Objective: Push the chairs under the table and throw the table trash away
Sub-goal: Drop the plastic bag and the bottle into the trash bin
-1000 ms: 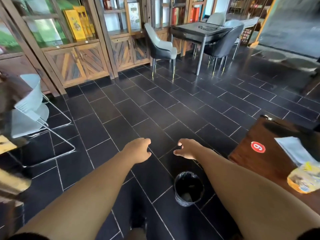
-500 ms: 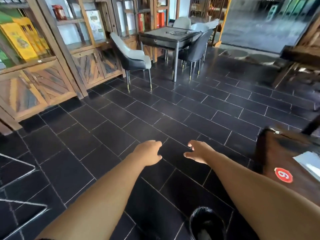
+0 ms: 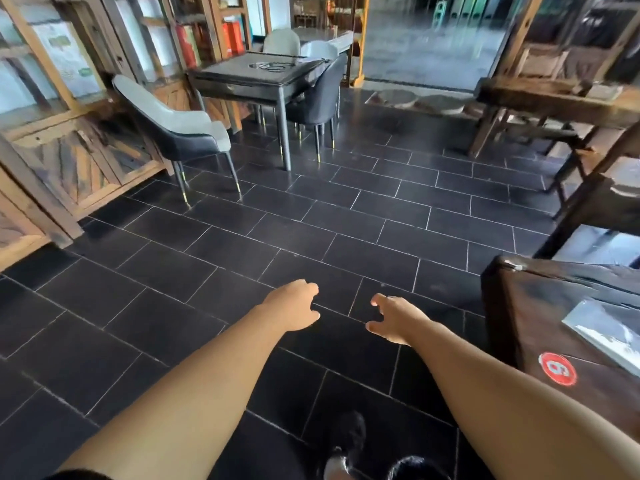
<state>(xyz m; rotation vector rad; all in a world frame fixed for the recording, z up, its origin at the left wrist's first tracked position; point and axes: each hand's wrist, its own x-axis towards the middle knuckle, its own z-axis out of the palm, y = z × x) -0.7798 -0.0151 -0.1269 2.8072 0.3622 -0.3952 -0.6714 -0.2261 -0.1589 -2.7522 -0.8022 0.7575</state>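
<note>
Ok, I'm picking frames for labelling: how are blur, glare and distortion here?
Head view: wide-angle lens bows the cabinet at the left; daylight through the doorway looks hazy; the grey table is soft; left hand and right hand are fairly sharp.

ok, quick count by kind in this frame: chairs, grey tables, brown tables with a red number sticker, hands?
Chairs: 4
Grey table: 1
Brown table with red sticker: 1
Hands: 2, left hand and right hand, both holding nothing
Total: 8
</note>
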